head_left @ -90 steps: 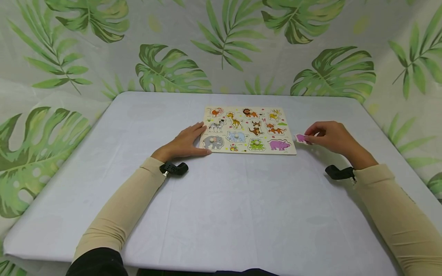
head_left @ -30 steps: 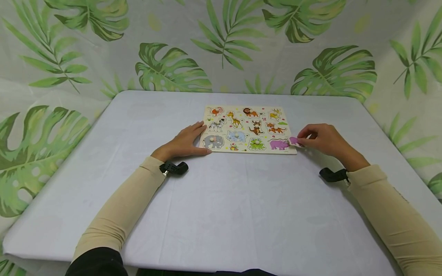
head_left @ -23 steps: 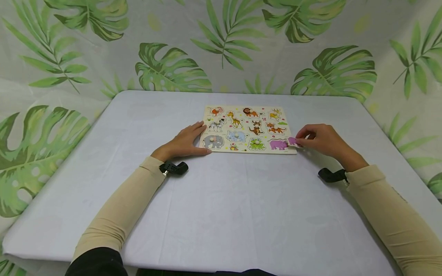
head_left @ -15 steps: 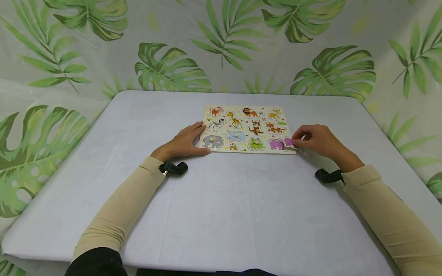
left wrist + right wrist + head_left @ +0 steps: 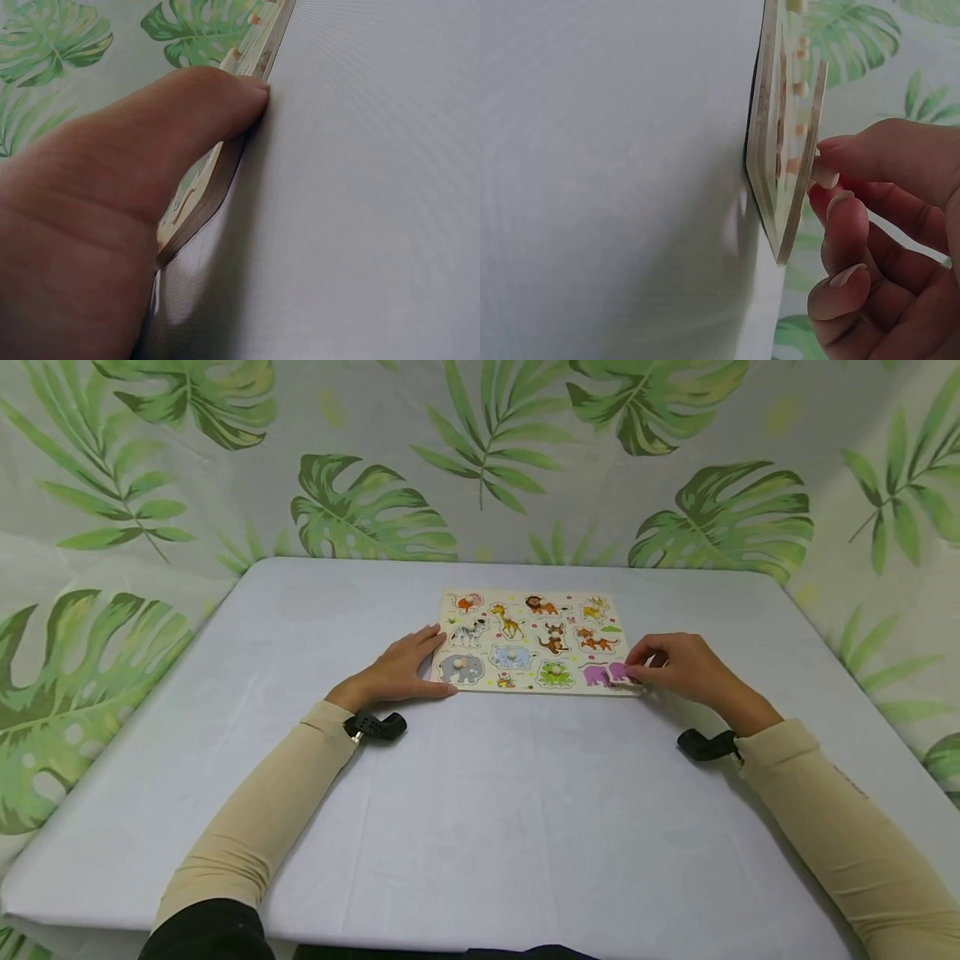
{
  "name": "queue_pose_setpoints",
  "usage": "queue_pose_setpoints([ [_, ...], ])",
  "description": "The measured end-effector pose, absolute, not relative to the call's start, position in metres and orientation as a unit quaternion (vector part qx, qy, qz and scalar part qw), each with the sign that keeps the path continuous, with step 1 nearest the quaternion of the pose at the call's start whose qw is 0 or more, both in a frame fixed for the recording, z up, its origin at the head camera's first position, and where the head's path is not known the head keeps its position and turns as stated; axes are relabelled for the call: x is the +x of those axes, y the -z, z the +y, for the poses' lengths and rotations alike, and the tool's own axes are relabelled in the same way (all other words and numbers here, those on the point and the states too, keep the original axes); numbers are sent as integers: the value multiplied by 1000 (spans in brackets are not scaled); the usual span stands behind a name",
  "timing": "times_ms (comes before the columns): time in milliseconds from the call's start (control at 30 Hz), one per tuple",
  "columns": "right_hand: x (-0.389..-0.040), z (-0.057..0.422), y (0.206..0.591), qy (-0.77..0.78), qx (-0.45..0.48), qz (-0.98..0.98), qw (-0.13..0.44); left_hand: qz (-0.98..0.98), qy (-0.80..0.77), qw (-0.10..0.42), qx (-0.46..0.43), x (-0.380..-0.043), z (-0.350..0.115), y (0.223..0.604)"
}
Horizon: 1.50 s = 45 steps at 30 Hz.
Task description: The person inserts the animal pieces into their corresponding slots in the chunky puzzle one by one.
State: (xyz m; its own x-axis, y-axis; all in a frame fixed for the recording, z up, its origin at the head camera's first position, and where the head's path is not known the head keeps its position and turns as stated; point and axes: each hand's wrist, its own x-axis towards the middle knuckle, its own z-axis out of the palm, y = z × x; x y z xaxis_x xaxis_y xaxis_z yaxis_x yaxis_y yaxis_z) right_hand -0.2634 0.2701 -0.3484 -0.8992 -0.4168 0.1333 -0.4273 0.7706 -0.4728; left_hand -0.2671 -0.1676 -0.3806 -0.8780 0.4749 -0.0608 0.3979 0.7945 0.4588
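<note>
A wooden animal puzzle board lies on the white table, with animal pieces such as an elephant and a frog in it. Spread at the board's left side, my left hand touches its edge; in the left wrist view the thumb lies straight across the near edge. With thumb and fingertips, my right hand pinches the small knob of a purple hippo puzzle piece. This piece tilts over the board's near right corner, partly covering the printed purple hippo.
White cloth covers the table, which extends around the board on all sides. Behind it hangs a leaf-patterned backdrop. Black wrist cameras sit on the left and right wrists.
My right hand has moved left with the hippo piece, from beside the board's right edge to above its near right corner. My left hand has stayed in place.
</note>
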Motion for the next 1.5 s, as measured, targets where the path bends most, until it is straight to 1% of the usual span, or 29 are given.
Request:
queue_pose_setpoints([
  [333,-260,268,346,-247,244,-938,15,943,-221,87,232,-267,-168,381],
  [767,-273,249,337,-251,258,-933,20,944,-219,86,232,-268,-169,381],
  [1000,-280,240,340,-262,266,-928,15,945,-221,89,225,-267,-169,381],
  [1233,-276,234,345,-269,274,-923,11,944,-220,92,228,-267,-169,384],
  [1367,-276,234,344,-263,291,-919,20,944,-221,89,229,-268,-170,383],
  [1500,-277,234,343,-264,283,-922,25,943,-224,84,233,-268,-170,383],
])
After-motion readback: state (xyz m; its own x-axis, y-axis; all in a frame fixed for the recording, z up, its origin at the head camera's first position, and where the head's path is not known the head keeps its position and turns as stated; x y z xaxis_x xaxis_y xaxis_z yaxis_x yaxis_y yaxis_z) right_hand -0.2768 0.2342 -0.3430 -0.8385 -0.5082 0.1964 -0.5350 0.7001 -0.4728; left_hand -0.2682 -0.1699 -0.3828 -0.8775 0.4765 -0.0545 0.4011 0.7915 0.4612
